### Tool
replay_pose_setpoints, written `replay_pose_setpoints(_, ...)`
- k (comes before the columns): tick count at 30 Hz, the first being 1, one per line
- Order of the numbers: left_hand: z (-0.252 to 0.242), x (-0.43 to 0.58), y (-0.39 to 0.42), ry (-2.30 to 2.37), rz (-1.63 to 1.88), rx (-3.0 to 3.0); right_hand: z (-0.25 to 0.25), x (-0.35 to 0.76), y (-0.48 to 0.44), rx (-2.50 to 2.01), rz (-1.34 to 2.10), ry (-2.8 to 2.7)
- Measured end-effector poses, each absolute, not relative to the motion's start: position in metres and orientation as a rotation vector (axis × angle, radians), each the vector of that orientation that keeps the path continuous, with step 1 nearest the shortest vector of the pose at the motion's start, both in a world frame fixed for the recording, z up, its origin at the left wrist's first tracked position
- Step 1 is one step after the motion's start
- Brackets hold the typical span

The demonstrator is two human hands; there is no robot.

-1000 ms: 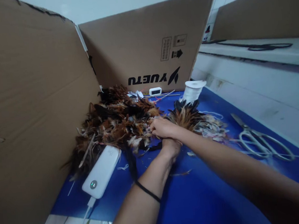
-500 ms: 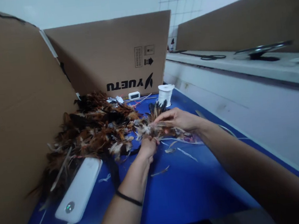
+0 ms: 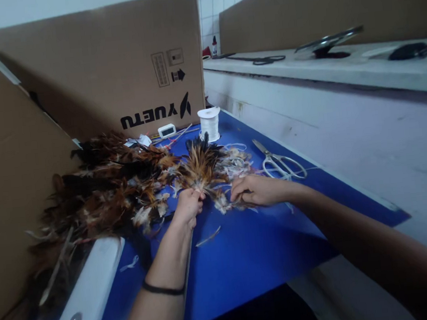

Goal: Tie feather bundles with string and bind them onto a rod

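Note:
My left hand [image 3: 189,205] is closed around the base of a feather bundle [image 3: 197,164], whose brown and black tips fan upward. A thin pale edge, perhaps a stick, runs down beside my left forearm. To the right, my right hand [image 3: 252,190] rests low over the table with its fingers curled in on loose feathers [image 3: 222,203]; the fingertips are partly hidden. Behind it lies a heap of pale feathers [image 3: 236,163]. Scissors [image 3: 279,161] with silver handles lie beyond my right hand. A big pile of brown and black feathers [image 3: 107,200] spreads to the left.
A white spool of string [image 3: 209,125] stands at the back of the blue table [image 3: 243,273]. Near it is a small white display device [image 3: 167,130]. A white power bank [image 3: 88,290] lies front left. Cardboard [image 3: 88,76] walls the back and left; a ledge [image 3: 257,65] runs along the right.
My right hand has left the bundle and moved right and down to loose feathers. The bundle now stands fanned in my left hand. The view has shifted right, showing the scissors fully.

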State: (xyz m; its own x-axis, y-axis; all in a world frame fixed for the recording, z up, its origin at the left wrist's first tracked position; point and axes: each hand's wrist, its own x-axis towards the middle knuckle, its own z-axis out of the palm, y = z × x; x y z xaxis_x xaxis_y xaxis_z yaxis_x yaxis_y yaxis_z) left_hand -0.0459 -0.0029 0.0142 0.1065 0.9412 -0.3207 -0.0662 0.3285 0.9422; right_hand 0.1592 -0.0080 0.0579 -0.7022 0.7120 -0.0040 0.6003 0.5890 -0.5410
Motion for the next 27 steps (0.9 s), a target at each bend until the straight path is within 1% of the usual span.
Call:
replay_pose_setpoints(3, 0.014, -0.046, -0.003, 1.216, 0.942, 0.944, 0.062, 0.161, -0.019, -1.069, 0.578, -2.610)
replay_pose_setpoints(9, 0.014, -0.047, -0.004, 1.225, 0.933, 0.970, 0.048, 0.155, -0.031, -1.157, 0.389, -2.666)
replay_pose_setpoints(14, 0.012, -0.047, -0.003, 1.217, 0.933, 0.943, 0.059, 0.161, -0.038, -1.097, 0.341, -2.703)
replay_pose_setpoints(20, 0.014, -0.047, -0.004, 1.236, 0.919, 0.970, 0.077, 0.151, -0.041, -0.959, 0.496, -2.742)
replay_pose_setpoints(22, 0.014, -0.047, -0.004, 1.230, 0.911, 0.969, 0.076, 0.144, -0.035, -0.884, 0.444, -2.725)
replay_pose_setpoints(27, 0.014, -0.047, -0.005, 1.207, 0.912, 0.953, 0.072, 0.123, -0.008, -0.823, 0.175, -2.599)
